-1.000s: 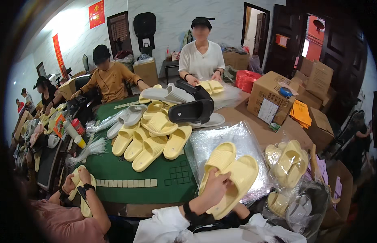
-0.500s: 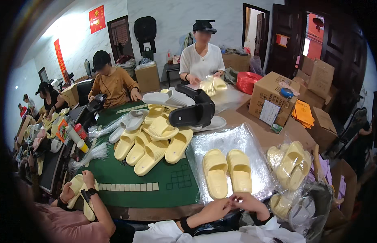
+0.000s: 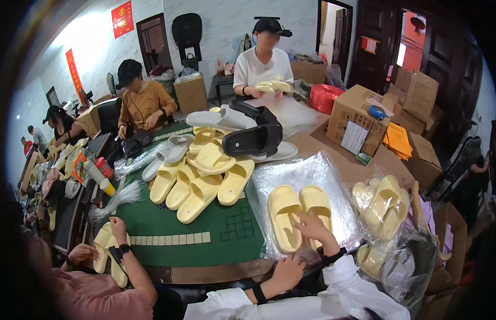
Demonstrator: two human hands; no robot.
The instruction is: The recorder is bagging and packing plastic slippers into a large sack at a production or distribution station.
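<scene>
Pair of pale yellow foam slide sandals (image 3: 299,213) lay side by side on a clear crinkled plastic bag (image 3: 306,184) spread on the worktop (image 3: 333,154), right of a green felt mat (image 3: 205,234). Right hand (image 3: 312,228) rested fingers spread on the right sandal, gripping nothing; left hand (image 3: 287,271) lay loosely open at the bag's near edge.

Before us at six o'clock lies a clear plastic bag (image 3: 312,176) under a pair of yellow slippers (image 3: 300,213). At four o'clock we see another bagged yellow pair (image 3: 384,205). At two o'clock stands a brown cardboard box (image 3: 360,120) bearing a white label (image 3: 354,137), with more brown boxes (image 3: 418,98) behind. Red signs (image 3: 122,18) hang on the wall at eleven o'clock.
</scene>
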